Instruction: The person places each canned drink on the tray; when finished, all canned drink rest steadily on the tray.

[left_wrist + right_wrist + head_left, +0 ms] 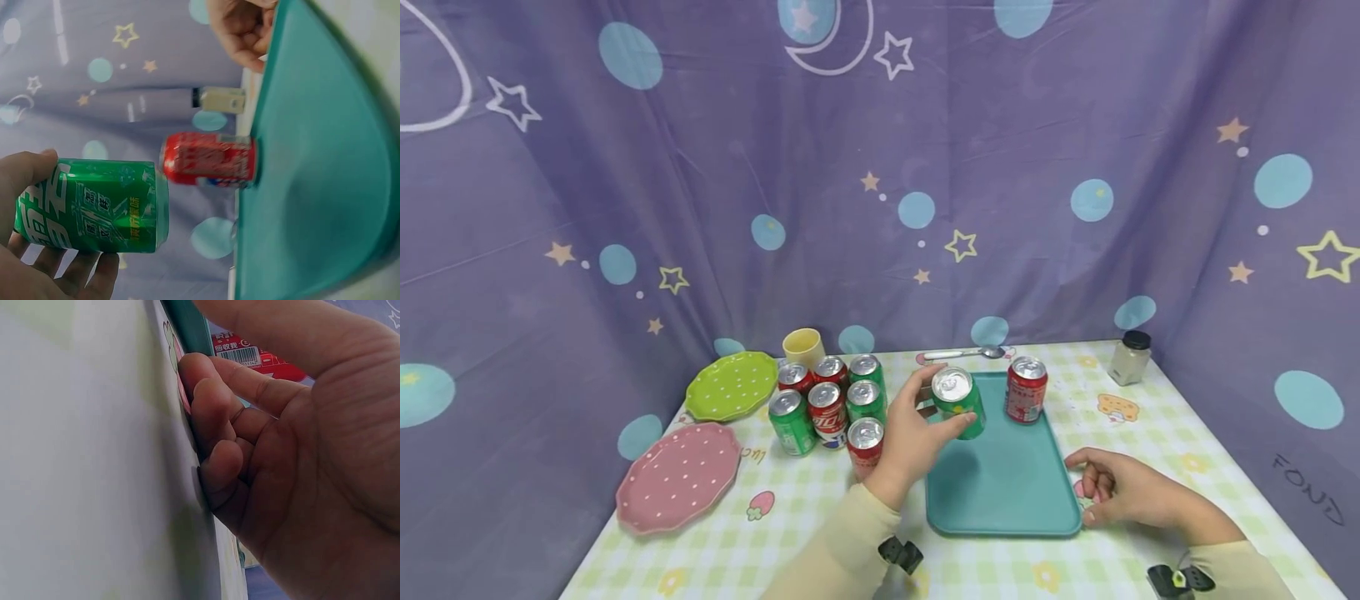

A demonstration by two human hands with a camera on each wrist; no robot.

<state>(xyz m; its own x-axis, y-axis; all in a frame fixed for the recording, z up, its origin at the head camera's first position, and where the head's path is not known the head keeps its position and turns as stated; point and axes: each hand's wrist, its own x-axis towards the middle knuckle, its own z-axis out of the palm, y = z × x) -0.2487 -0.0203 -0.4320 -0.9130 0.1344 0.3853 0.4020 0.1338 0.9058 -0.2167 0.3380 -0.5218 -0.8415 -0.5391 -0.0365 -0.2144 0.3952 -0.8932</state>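
My left hand (916,433) grips a green soda can (964,408) by its sides, thumb on one side and fingers on the other. The can hangs above the teal tray (1003,492), and in the left wrist view its printed side (119,206) shows clearly. A red can (1026,392) stands upright on the tray's far right part. Beside the tray's right edge, my right hand (1131,490) rests on the tablecloth with loosely curled fingers and nothing held. Its index finger and thumb tips lie right at the tray's rim.
Left of the tray stand several red and green cans (827,412), with a yellow cup (803,346) behind. Further left lie a green plate (732,386) and a pink plate (677,477). A spoon (962,353) lies behind the tray; a black-lidded jar (1130,358) stands at the back right.
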